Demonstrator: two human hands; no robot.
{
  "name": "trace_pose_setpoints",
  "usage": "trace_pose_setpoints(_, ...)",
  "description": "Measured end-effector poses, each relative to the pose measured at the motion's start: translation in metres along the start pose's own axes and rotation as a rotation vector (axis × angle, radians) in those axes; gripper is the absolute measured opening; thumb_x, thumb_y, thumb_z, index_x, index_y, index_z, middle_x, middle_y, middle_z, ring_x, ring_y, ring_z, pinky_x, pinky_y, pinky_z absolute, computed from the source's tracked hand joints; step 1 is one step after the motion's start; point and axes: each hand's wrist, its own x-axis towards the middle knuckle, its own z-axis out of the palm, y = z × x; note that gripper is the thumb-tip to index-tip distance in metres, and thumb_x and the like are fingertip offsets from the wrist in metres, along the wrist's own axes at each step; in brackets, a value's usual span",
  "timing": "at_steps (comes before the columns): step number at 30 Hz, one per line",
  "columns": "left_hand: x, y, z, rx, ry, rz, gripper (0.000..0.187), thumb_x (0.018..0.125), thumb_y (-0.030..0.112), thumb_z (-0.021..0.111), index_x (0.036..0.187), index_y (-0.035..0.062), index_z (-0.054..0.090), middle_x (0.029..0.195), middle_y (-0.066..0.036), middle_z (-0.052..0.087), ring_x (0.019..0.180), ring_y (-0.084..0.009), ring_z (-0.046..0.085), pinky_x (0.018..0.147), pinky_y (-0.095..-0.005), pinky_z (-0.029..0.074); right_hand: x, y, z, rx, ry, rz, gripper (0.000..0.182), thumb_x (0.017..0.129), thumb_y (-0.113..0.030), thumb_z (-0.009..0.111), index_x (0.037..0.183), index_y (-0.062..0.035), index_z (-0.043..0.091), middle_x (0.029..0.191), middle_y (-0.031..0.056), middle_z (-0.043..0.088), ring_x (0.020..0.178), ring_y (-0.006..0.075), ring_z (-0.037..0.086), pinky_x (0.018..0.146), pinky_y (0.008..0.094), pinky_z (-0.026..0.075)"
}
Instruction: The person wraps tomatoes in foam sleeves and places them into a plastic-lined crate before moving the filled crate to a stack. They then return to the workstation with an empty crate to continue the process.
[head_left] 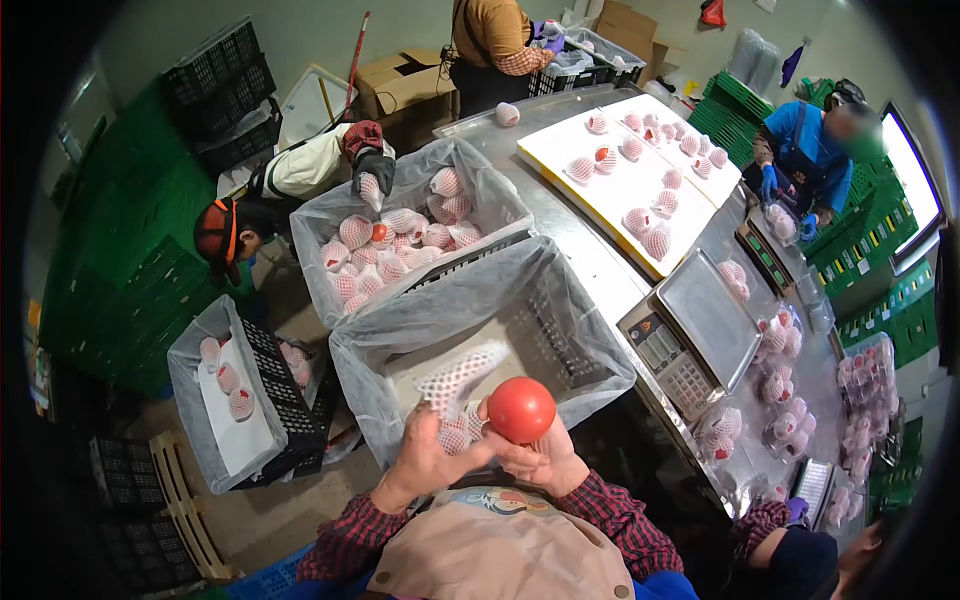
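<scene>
A bare, smooth red fruit (522, 410) rests on my right hand (550, 458), whose fingers curl up under and behind it. My left hand (430, 462) is beside it, its fingers wrapped round white foam netting (462, 374) that stands up above the fingers. More netting, around something pinkish, shows between the two hands. Both hands are over the near edge of a crate (440, 330) lined with translucent plastic, with a pale sheet at its bottom. Beyond it, another lined crate (510, 205) holds several fruits in netting (395, 245), one with red skin showing.
A co-worker (300, 165) leans over the far crate from the left. Right of the crates, a metal table (590, 265) bears a scale (665, 360), a white board (640, 190) and netted fruits. Another lined crate (215, 400) stands lower left. Other people stand around the table.
</scene>
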Motion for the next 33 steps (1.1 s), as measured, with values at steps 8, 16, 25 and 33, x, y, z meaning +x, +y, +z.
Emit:
trace_pose_setpoints(8,-0.015,-0.014,0.016,-0.46,-0.036,-0.233,0.065,0.084,0.01,0.08,0.139,-0.0024,0.049,0.132,-0.013,0.061,0.121,-0.0196,0.06,0.105,-0.0351,0.048,0.001,0.012,0.024,-0.573,0.589,-0.188,0.032,0.107,-0.031,0.044,0.114,-0.0045,0.061,0.083,0.0094,0.065,0.048,0.0084,0.049,0.04,0.0224,0.032)
trace_pose_setpoints(16,-0.007,-0.025,0.001,-1.139,0.005,-0.577,0.064,0.096,0.036,0.069,0.142,-0.0012,0.044,0.136,-0.013,0.057,0.123,-0.022,0.058,0.105,-0.0395,0.05,0.012,0.011,0.002,-0.718,0.509,-0.241,0.04,0.106,-0.035,0.047,0.129,-0.0066,0.062,0.111,0.0023,0.068,0.093,0.0111,0.062,0.074,0.0273,0.049)
trace_pose_setpoints(25,-0.006,-0.023,-0.005,-0.991,-0.021,-0.585,0.058,0.089,0.015,0.074,0.139,-0.0003,0.051,0.13,-0.011,0.058,0.121,-0.0207,0.059,0.104,-0.0352,0.048,0.005,-0.001,0.029,-0.777,0.454,-0.718,0.012,0.098,-0.009,0.066,0.107,-0.0025,0.06,0.099,0.0052,0.066,0.09,0.0115,0.064,0.08,0.0268,0.053)
trace_pose_setpoints(33,0.005,-0.028,0.012,-0.304,0.153,-0.125,0.057,0.078,0.005,0.08,0.131,0.0021,0.059,0.128,-0.011,0.049,0.12,-0.021,0.053,0.103,-0.0352,0.047,-0.001,-0.018,0.002,-0.954,0.352,-0.536,0.027,0.105,-0.026,0.054,0.113,-0.0012,0.059,0.11,0.0087,0.064,0.099,0.0151,0.063,0.084,0.0312,0.052)
